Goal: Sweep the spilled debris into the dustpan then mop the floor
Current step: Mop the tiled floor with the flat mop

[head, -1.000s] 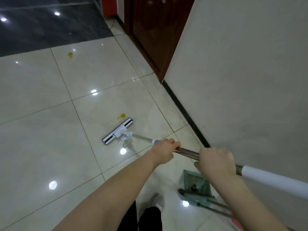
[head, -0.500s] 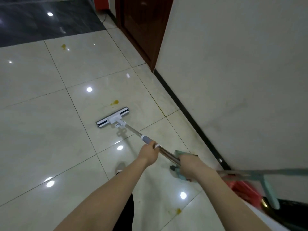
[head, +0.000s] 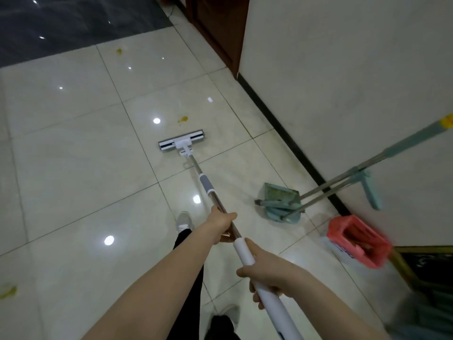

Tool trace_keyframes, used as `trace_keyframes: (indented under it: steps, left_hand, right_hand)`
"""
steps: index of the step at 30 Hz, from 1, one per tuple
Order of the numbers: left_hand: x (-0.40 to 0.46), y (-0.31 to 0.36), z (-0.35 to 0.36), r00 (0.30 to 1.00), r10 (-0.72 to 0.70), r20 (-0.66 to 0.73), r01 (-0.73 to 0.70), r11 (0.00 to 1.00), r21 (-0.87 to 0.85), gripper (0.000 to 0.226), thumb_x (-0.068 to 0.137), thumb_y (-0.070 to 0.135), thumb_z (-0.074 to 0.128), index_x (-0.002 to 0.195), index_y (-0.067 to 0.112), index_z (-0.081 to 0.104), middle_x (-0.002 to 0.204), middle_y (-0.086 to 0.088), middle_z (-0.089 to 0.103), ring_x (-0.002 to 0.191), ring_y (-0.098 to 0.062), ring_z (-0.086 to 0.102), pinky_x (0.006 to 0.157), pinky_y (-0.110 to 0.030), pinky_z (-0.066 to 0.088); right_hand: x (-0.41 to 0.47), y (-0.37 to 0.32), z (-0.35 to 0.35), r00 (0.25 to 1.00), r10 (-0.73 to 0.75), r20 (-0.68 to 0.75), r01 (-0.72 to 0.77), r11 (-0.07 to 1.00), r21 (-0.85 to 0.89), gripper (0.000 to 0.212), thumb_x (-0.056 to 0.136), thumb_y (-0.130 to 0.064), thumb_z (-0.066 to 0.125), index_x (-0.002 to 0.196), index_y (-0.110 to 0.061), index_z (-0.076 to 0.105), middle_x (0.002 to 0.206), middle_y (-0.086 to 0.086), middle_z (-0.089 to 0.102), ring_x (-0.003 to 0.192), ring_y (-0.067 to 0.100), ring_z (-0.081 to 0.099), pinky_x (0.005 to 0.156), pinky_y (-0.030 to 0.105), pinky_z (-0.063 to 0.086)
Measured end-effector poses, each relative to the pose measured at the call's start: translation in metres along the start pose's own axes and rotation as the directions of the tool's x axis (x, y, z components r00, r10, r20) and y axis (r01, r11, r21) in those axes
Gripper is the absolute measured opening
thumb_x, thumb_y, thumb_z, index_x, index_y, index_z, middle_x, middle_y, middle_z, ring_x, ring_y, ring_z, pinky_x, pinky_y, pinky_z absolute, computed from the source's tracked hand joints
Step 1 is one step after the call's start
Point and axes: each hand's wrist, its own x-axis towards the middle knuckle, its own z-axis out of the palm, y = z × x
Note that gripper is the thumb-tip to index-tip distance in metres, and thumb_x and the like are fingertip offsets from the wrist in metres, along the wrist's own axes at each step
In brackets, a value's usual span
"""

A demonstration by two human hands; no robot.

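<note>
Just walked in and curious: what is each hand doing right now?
Left hand: closed around the metal part of the mop handle.
Right hand: closed around the white upper part of the same mop handle.

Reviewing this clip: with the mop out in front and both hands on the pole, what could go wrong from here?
The mop head sits just short of the nearest yellow stain; a push may smear it rather than lift it. Two more stains, one far and one at the left edge, could be missed. A sideways stroke might strike the dustpan by the wall.
</note>
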Motion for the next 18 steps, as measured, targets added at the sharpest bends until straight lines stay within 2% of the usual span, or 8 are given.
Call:
trace_keyframes:
  steps: [4,7,11,14,17,18]
  left_hand:
    - [0.015,0.016,0.013,0.969,0.141,-0.202,-0.124,0.988,0.096,0.041,0.095,0.015,0.049,0.134,0.012,0.038,0.104,-0.012,0.055,0.085,-0.028,0.056,0.065,-0.035,0.051]
    - [0.026,0.040,0.014,0.948,0.180,-0.262,-0.148,0.979,0.137,0.039,0.095,0.016,0.047,0.133,0.010,0.039,0.103,-0.011,0.055,0.089,-0.030,0.057,0.073,-0.037,0.053]
    - [0.044,0.072,0.007,0.942,0.196,-0.273,-0.160,0.976,0.150,0.042,0.095,0.016,0.046,0.136,0.010,0.040,0.117,-0.015,0.059,0.098,-0.031,0.059,0.083,-0.039,0.055]
    - [0.067,0.108,-0.016,0.932,0.216,-0.290,-0.188,0.975,0.120,0.041,0.094,0.016,0.049,0.135,0.012,0.045,0.111,-0.012,0.059,0.089,-0.025,0.056,0.077,-0.035,0.055]
    - [0.094,0.164,-0.051,0.939,0.203,-0.277,-0.198,0.979,0.046,0.039,0.093,0.016,0.052,0.131,0.012,0.046,0.104,-0.009,0.057,0.084,-0.025,0.057,0.052,-0.028,0.049]
    - [0.103,0.186,-0.062,0.944,0.196,-0.266,-0.200,0.980,0.015,0.039,0.093,0.016,0.053,0.131,0.013,0.046,0.105,-0.010,0.057,0.084,-0.025,0.058,0.049,-0.027,0.048]
  right_hand:
    - [0.003,-0.012,-0.002,0.965,-0.132,-0.226,0.129,0.991,-0.026,0.038,0.093,-0.017,0.048,0.126,-0.034,0.040,0.068,0.009,0.049,0.037,0.017,0.045,0.039,0.023,0.043]
    - [0.012,-0.036,-0.016,0.956,-0.133,-0.260,0.131,0.991,-0.025,0.039,0.090,-0.014,0.048,0.119,-0.040,0.045,0.063,0.009,0.047,0.033,0.017,0.043,0.037,0.021,0.041]
    - [0.025,-0.068,-0.035,0.958,-0.110,-0.264,0.112,0.994,-0.007,0.034,0.088,-0.017,0.050,0.111,-0.042,0.046,0.060,0.011,0.048,0.034,0.019,0.044,0.040,0.022,0.041]
    - [0.051,-0.110,-0.046,0.961,-0.110,-0.253,0.102,0.994,-0.042,0.036,0.088,-0.015,0.050,0.114,-0.039,0.047,0.060,0.011,0.049,0.034,0.019,0.045,0.040,0.022,0.042]
    - [0.080,-0.174,-0.062,0.965,-0.120,-0.232,0.107,0.992,-0.068,0.033,0.089,-0.013,0.050,0.116,-0.033,0.047,0.058,0.009,0.048,0.033,0.017,0.045,0.041,0.024,0.044]
    - [0.089,-0.200,-0.070,0.966,-0.122,-0.229,0.107,0.991,-0.076,0.034,0.090,-0.013,0.051,0.116,-0.032,0.047,0.058,0.010,0.048,0.034,0.017,0.045,0.042,0.025,0.045]
